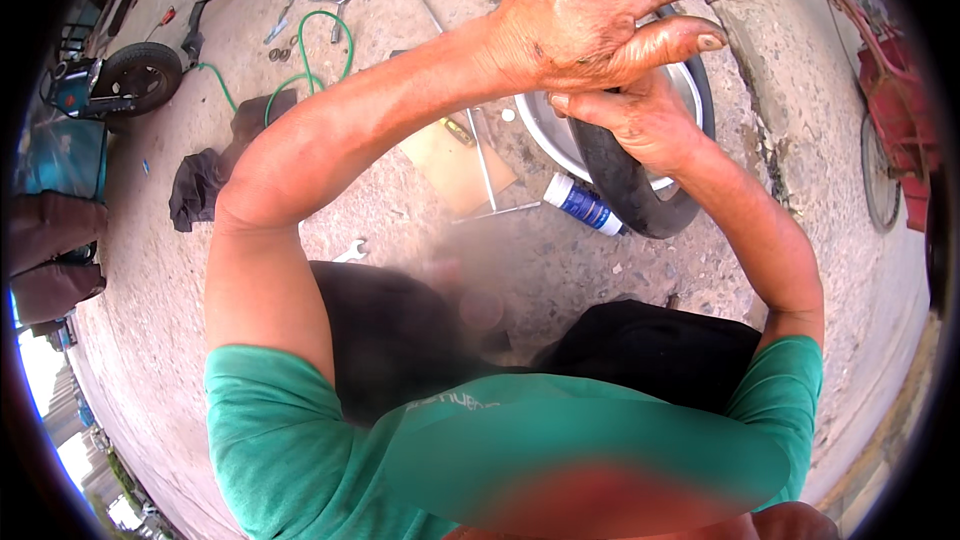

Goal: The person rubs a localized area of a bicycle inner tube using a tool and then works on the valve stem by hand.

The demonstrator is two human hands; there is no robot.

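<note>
A wheel stands in front of me, with a silver rim [540,125] and a black rubber tyre [640,205]. Part of the tyre's near side lies across the rim's face. My right hand [650,125] closes on this tyre, its fingers at the inner edge. Just above and partly over it is my left hand [605,15], back upward, thumb and forefinger apart with a gap between them. The left hand's other fingers are hidden, as is the tyre beneath both hands. A blue-and-white canister [584,204] lies against the tyre's near left side.
A screwdriver [457,131] lies on cardboard [430,165] beside thin metal rods. Further left are a green hose [350,45], dark cloth [195,185] and a small-wheeled vehicle [140,78]. An open-ended wrench [351,252] lies near my knees. A red cart [895,100] stands far right.
</note>
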